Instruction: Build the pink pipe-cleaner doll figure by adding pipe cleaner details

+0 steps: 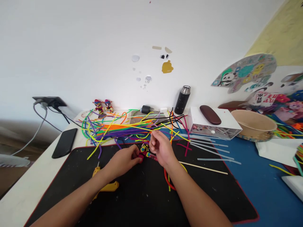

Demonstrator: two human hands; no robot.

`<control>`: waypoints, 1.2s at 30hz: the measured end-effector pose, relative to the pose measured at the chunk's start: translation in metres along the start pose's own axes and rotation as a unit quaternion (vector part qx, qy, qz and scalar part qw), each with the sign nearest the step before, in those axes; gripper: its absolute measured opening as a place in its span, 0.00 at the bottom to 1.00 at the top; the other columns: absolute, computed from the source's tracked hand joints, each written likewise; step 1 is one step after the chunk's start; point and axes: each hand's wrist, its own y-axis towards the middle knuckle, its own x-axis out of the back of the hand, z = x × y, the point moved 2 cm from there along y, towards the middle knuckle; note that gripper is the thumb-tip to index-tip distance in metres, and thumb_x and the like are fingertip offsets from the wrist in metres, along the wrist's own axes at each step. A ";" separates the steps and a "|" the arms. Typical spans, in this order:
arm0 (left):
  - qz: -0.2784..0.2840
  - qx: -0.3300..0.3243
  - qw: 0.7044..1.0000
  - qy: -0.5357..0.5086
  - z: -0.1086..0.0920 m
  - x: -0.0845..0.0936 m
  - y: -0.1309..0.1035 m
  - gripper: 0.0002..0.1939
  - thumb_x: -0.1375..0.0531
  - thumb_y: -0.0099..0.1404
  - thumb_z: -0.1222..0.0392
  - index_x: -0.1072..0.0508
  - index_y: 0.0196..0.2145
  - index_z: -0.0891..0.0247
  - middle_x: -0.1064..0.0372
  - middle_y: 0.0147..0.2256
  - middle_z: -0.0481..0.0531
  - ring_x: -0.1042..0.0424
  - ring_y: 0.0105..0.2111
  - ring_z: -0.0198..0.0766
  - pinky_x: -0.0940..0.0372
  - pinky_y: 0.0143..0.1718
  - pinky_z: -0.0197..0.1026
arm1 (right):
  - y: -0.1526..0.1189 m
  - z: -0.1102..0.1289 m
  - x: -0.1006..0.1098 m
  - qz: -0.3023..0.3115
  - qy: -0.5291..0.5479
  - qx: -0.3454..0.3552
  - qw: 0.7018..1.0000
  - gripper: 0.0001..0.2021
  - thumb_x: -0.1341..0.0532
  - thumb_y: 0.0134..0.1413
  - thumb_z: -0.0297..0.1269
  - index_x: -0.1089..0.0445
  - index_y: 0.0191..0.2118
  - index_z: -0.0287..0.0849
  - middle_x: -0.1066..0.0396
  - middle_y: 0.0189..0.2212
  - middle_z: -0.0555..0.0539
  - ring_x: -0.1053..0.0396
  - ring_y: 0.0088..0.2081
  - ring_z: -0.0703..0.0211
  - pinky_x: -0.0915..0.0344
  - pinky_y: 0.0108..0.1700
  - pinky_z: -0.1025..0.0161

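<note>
Far left, a flat black phone (64, 142) lies on the white tabletop, just off the black, red-edged mat (137, 201), probably so it's out of the working area. At the back by the wall there's a pair of little red, yellow and purple fuzzy figures (103, 106) standing side by side, maybe parked there to be looked at. Nearer, a yellow plastic glue gun (110, 187) sits on the mat, partly hidden by the left forearm, so I guess it's kept close for a quick grab.

Then the big heap of multicoloured fuzzy wire stems (127, 128), mostly laid lengthwise along the back, which I'd say leaves the mat free for the hands.

The left hand (126, 159) has thumb and fingers pinched on a small red, yellow and blue fuzzy piece (142, 154) in mid-mat, looks like to steady it. The right hand (162, 148) is just beside it, fingers curled in; can't tell if anything's between them.

Further right: an upright black metal flask (182, 101) against the wall, a thin pale wooden stick (203, 167) on the mat, a white box (224, 118) with a maroon oval case (210, 114) on top (handy shelf, I suppose), and loose translucent rods (213, 151) fanned out within reach.
</note>
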 end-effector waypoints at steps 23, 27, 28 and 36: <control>-0.123 -0.010 0.992 0.025 0.017 0.039 -0.017 0.16 0.41 0.69 0.45 0.20 0.38 0.56 0.19 0.33 0.52 0.24 0.33 0.47 0.38 0.35 0.43 | 0.000 0.002 0.000 -0.001 0.005 -0.006 1.000 0.21 0.25 0.50 0.48 0.38 0.28 0.45 0.42 0.17 0.60 0.45 0.17 0.69 0.53 0.17 0.70; -0.159 -0.004 0.987 0.012 0.028 0.058 -0.020 0.19 0.42 0.68 0.40 0.20 0.38 0.57 0.21 0.32 0.50 0.26 0.32 0.45 0.37 0.35 0.42 | -0.001 0.004 -0.001 0.007 0.008 -0.002 1.000 0.23 0.25 0.50 0.49 0.39 0.28 0.45 0.46 0.15 0.61 0.46 0.16 0.68 0.53 0.17 0.70; -0.160 -0.001 0.987 0.007 0.030 0.061 -0.020 0.20 0.43 0.68 0.40 0.20 0.38 0.57 0.20 0.33 0.50 0.26 0.32 0.45 0.37 0.34 0.42 | -0.001 0.005 -0.001 0.010 0.007 -0.002 1.000 0.23 0.25 0.50 0.49 0.39 0.28 0.46 0.47 0.15 0.61 0.46 0.16 0.68 0.54 0.17 0.70; -0.149 -0.003 0.989 -0.011 0.036 0.064 -0.019 0.21 0.42 0.67 0.38 0.20 0.37 0.58 0.21 0.33 0.50 0.25 0.32 0.44 0.35 0.35 0.42 | -0.002 0.002 -0.001 0.024 -0.016 -0.007 1.000 0.22 0.25 0.52 0.52 0.37 0.31 0.45 0.50 0.14 0.63 0.50 0.14 0.70 0.57 0.18 0.69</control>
